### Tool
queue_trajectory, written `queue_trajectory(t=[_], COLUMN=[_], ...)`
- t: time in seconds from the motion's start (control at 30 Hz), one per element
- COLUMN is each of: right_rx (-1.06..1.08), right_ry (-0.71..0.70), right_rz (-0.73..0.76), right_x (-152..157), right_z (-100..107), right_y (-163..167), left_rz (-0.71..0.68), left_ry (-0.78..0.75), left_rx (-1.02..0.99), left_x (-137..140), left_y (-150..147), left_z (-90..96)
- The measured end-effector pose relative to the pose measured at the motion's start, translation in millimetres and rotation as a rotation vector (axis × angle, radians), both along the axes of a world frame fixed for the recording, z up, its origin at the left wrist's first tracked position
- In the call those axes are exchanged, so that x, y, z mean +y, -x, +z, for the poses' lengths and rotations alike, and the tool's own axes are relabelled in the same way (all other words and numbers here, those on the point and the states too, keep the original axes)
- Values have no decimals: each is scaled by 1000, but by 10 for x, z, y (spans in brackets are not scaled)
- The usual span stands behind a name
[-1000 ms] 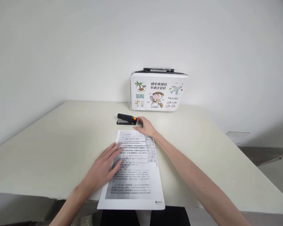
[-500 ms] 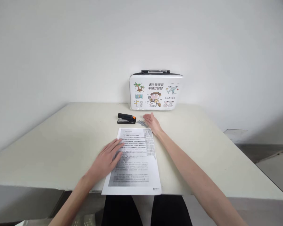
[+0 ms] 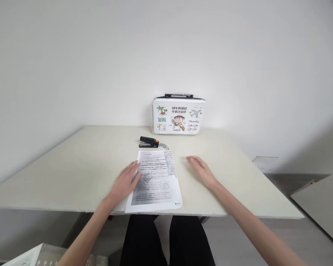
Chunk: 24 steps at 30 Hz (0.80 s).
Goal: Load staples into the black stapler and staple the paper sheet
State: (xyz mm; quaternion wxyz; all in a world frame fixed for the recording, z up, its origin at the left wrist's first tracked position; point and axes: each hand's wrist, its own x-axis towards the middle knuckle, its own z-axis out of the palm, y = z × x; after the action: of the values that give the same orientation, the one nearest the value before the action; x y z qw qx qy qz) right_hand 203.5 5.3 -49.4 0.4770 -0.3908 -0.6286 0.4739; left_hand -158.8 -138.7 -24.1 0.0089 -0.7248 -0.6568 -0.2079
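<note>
A printed sheet of paper [image 3: 155, 184] lies at the table's front edge, and I cannot tell whether more sheets are under it. My left hand [image 3: 125, 181] rests on its left side, fingers stretched out. My right hand [image 3: 201, 170] is to the right of the paper, apart from it, fingers extended and holding nothing. Behind the paper sits a black stapler [image 3: 149, 142] with an orange button. Several grey staple strips [image 3: 162, 145] lie just right of the stapler, by the paper's far edge.
A white case [image 3: 179, 116] with cartoon prints and a black handle stands at the back of the table [image 3: 100, 159], against the wall. Below the table's left front edge is a pale box [image 3: 44, 255], partly cut off by the frame.
My right hand has moved away from the staple strips, coming nearer and to the right. My left hand stays on the paper. The camera view has shifted slightly.
</note>
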Motion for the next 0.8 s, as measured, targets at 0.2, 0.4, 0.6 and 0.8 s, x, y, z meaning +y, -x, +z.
queue_trajectory(t=[0.2, 0.4, 0.6, 0.8], right_rx=[-195, -274, -257, -242], right_ry=[-15, -97, -67, -56], right_rz=[37, 47, -15, 4], right_x=[-591, -813, -799, -800], right_z=[126, 94, 113, 104], right_y=[-526, -609, -562, -560], left_rz=[62, 112, 106, 109], left_ry=[2, 8, -13, -32], left_rx=[-198, -271, -252, -253], left_x=[-31, -9, -14, -11], left_y=[44, 57, 68, 92], left_z=[67, 77, 107, 92])
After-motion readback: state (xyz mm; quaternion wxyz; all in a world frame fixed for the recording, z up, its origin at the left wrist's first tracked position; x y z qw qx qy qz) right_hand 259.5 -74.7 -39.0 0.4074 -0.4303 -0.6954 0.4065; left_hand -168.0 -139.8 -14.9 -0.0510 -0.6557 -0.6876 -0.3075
